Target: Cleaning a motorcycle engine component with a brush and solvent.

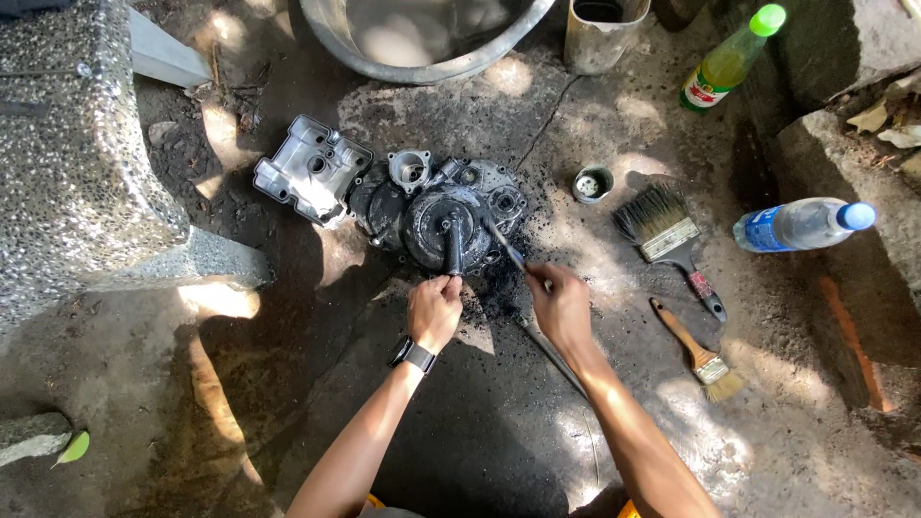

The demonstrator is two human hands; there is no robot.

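A grimy black engine case (436, 216) lies on the concrete ground, with a cleaner silver cover (312, 170) at its left side. A black shaft (452, 246) sticks out of the case toward me. My left hand (434, 309), with a watch on its wrist, grips the end of that shaft. My right hand (559, 302) holds a thin dark tool (506, 246) whose tip touches the case's right side. Black grime lies scattered on the ground around the case.
A wide paintbrush (665, 233) and a small wooden-handled brush (698, 351) lie to the right. Beyond them are a clear bottle (801, 223), a green-capped bottle (731, 60), a small cap (592, 183), a metal can (602, 34) and a metal basin (422, 38). A speckled stone bench (82, 153) stands at the left.
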